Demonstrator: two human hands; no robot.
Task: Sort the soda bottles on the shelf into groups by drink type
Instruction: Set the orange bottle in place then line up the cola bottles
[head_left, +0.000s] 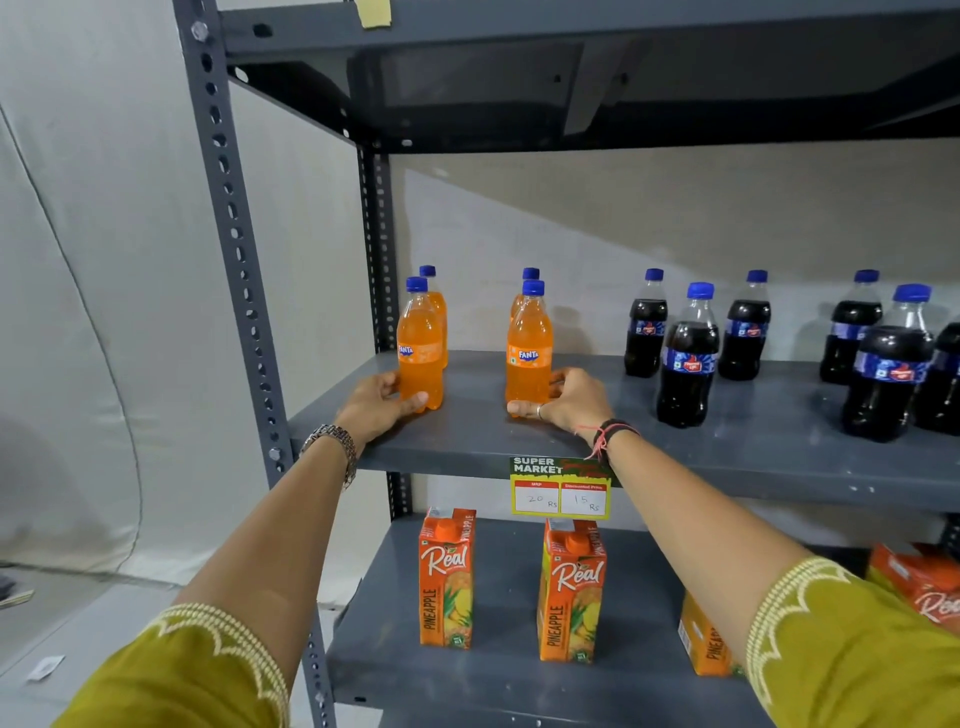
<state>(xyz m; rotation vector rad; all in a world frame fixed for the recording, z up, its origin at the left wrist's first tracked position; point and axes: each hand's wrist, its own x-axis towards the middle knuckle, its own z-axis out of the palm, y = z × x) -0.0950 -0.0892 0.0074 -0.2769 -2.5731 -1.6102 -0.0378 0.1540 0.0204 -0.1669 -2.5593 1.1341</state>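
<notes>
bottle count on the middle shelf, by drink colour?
Orange soda bottles: 4
Dark cola bottles: at least 6; the group runs off the right edge
Total: at least 10 on the middle shelf

A shelf (675, 415) of grey painted metal with a smooth, dull sheen is shown. Clear glossy plastic is seen in the orange soda bottles (421, 358) and dark cola bottles (685, 369). Juice cartons (447, 582) are glossy printed card. Sleeves (852, 649) are matt embroidered cloth.
</notes>
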